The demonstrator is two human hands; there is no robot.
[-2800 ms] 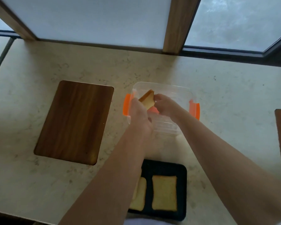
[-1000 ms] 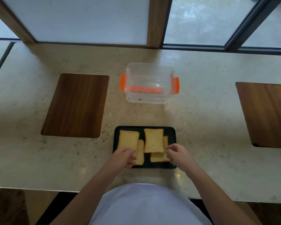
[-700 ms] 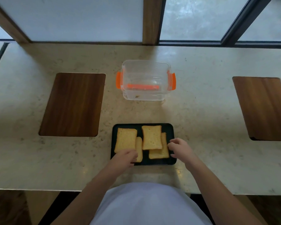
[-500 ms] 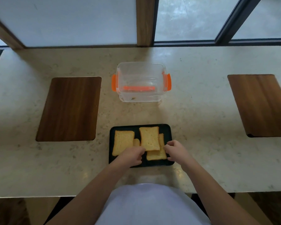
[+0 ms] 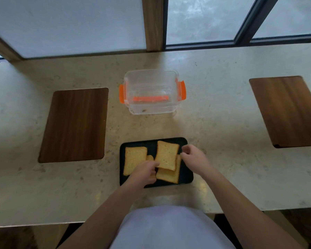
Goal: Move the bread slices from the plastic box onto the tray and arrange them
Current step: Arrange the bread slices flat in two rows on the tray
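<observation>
The black tray (image 5: 186,177) lies at the counter's near edge with several bread slices on it. One slice (image 5: 134,158) lies flat on the left, and another (image 5: 150,157) is mostly hidden beside it. On the right, a tilted slice (image 5: 166,155) overlaps a lower slice (image 5: 169,174). My left hand (image 5: 145,173) rests on the middle of the tray with its fingers curled on the hidden slice and its thumb at the tilted slice's corner. My right hand (image 5: 194,157) hovers at the tray's right side, fingers apart, touching the slices' edge. The clear plastic box (image 5: 171,79) with orange clips holds only crumbs.
Two dark wooden boards lie flat on the beige stone counter, one on the left (image 5: 74,124) and one on the right (image 5: 287,110). Windows and a wooden post (image 5: 153,24) close off the far side. The counter's front edge is right below the tray.
Earlier both hands lifted a slice out of the box. Over the last second my left hand slid right to the tray's middle, my right hand moved up the tray's right side, and the top right slice tilted.
</observation>
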